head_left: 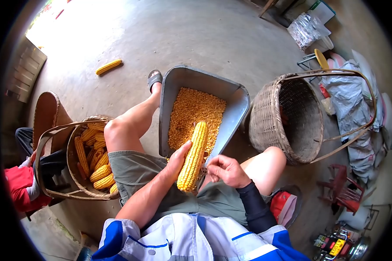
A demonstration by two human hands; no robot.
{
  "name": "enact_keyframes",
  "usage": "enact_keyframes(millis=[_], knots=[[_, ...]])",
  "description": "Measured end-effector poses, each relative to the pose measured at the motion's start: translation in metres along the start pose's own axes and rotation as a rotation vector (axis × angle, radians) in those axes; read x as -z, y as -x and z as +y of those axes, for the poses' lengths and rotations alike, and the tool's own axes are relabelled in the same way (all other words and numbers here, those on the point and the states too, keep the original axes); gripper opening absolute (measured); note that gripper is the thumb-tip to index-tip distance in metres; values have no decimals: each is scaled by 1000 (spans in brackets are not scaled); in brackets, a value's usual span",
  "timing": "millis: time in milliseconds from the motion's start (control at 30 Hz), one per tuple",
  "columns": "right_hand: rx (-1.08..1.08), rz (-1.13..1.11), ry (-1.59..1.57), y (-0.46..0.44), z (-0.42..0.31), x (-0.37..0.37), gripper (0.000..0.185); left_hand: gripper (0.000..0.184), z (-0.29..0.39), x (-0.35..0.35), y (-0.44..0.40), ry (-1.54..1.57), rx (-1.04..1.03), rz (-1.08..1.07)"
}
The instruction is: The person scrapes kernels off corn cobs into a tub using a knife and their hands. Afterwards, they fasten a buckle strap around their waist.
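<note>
An ear of corn (194, 158) with full yellow kernels lies tilted in my left hand (178, 159), whose fingers wrap round it from the left. Just right of the ear, my right hand (229, 170) is closed with its fingers curled together; whatever it may hold is hidden. Beneath and beyond both hands stands a grey metal bin (167, 98) between my legs. Loose corn kernels (191, 108) cover much of its bottom.
Left of my knee, a wicker basket (80, 185) holds several ears of corn (101, 172). A larger woven basket (265, 117) tips over at right. One ear (109, 67) lies on the floor. Sacks (357, 117) and a small red chair (342, 188) are farther right. A person (24, 187) sits at left.
</note>
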State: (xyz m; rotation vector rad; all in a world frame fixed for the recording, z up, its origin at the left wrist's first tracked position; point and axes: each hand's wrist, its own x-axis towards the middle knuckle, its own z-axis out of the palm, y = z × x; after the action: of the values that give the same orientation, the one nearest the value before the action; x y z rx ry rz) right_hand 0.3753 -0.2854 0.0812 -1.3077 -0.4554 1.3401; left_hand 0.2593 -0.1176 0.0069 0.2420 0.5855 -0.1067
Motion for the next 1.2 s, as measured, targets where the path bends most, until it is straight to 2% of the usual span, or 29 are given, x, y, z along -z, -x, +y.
enact_keyframes(millis=[33,100,233,333,467,533,567,600,700,867,1000,1067,1133,1200], knots=[[16,93,36,-4,0,4,10,53,-3,-5,0,-37,-43,58],[87,296,168,-14,-1,11,10,53,-2,-5,5,-179,-14,10],[224,505,294,-42,6,34,12,51,1,-15,15,-319,55,-24],[213,553,285,-52,-2,36,19,51,-3,-19,16,-307,67,-27],[391,557,628,-46,-3,19,32,50,-5,-10,11,-328,26,-43],[337,521,625,-39,-1,8,23,50,0,-14,13,-336,25,-50],[227,462,495,-36,1,4,15,50,2,-14,14,-336,16,-53],[235,434,465,-31,1,-5,11,50,1,-11,11,-304,-15,-45],[218,243,495,-14,0,-20,10,48,-2,-14,6,-194,-101,4],[-63,-206,137,17,-4,-30,8,54,-4,9,-5,-21,-61,-33],[-116,-514,-51,31,-31,-17,2,56,-2,-4,-1,-11,-102,11],[-122,-499,-123,38,-45,-11,3,57,-2,-3,0,-40,-76,-26],[-107,-363,-168,40,-48,-1,4,57,0,2,0,-83,-22,-91],[-38,-160,-95,29,-44,8,8,58,0,0,2,-67,23,-55]])
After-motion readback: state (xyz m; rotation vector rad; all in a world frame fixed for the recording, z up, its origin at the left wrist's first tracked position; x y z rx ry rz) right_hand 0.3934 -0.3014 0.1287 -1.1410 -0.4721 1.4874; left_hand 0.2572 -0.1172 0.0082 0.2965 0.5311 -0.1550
